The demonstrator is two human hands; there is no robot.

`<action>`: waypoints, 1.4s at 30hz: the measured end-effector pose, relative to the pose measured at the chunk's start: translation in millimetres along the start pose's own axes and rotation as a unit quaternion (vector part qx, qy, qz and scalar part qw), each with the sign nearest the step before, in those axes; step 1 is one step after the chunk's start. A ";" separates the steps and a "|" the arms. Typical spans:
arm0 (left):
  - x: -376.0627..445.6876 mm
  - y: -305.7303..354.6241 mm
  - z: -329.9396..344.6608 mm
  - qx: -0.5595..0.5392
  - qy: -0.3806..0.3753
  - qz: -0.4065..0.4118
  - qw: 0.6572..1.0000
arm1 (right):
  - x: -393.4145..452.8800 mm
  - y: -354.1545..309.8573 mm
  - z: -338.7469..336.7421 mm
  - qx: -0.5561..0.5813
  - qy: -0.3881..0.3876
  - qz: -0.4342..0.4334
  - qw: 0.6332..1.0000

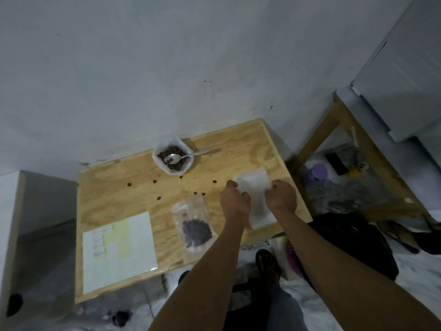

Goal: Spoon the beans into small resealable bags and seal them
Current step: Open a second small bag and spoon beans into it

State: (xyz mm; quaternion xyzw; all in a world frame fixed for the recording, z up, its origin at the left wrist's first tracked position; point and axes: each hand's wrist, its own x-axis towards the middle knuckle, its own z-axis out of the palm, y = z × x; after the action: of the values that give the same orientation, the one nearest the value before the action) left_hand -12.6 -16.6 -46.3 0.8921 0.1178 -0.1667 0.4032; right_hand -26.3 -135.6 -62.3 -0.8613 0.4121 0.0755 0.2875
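Writing: the white-and-yellow sheet (118, 251) at the table's near left carries a few short dark lines — too blurred for you to read; no brand or label shows on any bag.
Your left hand (235, 199): fingers curled, pinching the left edge of the empty bag (253, 185).
Your right hand (281, 195): fingers curled, pinching the same bag's right edge.
Empty bag: held between both hands near the right side of the wooden table (114, 194), over a pale stack of bags (259, 215); its long axis seems to run away from you, but which end is the mouth you cannot tell.
Filled bag (193, 225): lies flat just left of your left forearm, long axis running near-to-far, dark beans gathered in the end nearer you; whether its strip is sealed cannot be made out.
Bean container (173, 156): white, at the table's far edge against the wall, beans inside.
Spoon (185, 156): bowl resting in the container with a couple of beans on it — handle pointing right, out over the rim.
Loose beans (154, 181): scattered singly on the tabletop between container and bags.
Hard to see: your fingertips are hidden behind the knuckles and the translucent plastic; the whole frame is dim and soft.
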 end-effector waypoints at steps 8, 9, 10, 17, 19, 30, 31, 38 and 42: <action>-4.4 4.0 3.0 -0.003 0.030 -0.004 1.000 | -0.5 2.0 3.5 -0.007 0.019 -0.004 1.000; -5.4 5.7 3.2 -0.006 0.035 -0.006 0.999 | -2.2 1.5 2.6 -0.013 0.021 -0.007 1.000; -6.3 7.4 3.0 -0.007 0.039 -0.007 0.999 | -4.1 0.4 1.3 -0.017 0.022 -0.006 1.000; -6.4 8.1 2.3 -0.034 0.065 -0.006 0.997 | -17.4 -13.3 -9.1 -0.006 0.022 -0.012 1.000; -5.6 6.4 0.6 -0.062 0.080 -0.003 0.995 | -19.5 -16.6 -12.0 -0.013 0.040 -0.019 0.999; 15.0 8.9 -45.4 -0.268 0.124 0.030 0.955 | -33.4 -59.3 -27.8 0.200 0.110 -0.086 0.970; 18.7 4.6 -53.0 -0.282 0.118 0.039 0.951 | -34.8 -67.0 -28.9 0.225 0.094 -0.101 0.965; 29.9 -34.6 -112.1 -0.244 0.103 0.083 0.961 | -50.6 -126.3 -43.9 0.270 -0.211 -0.209 0.916; 29.1 -52.5 -141.6 -0.209 0.116 0.071 0.968 | -62.7 -151.0 -32.7 0.182 -0.278 -0.258 0.907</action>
State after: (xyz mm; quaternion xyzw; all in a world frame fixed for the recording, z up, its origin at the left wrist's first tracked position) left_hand 24.7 127.0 -5.7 0.8073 0.1318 -0.0049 0.5753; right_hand 43.2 -37.2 53.0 -0.8144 0.0853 0.1584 0.5518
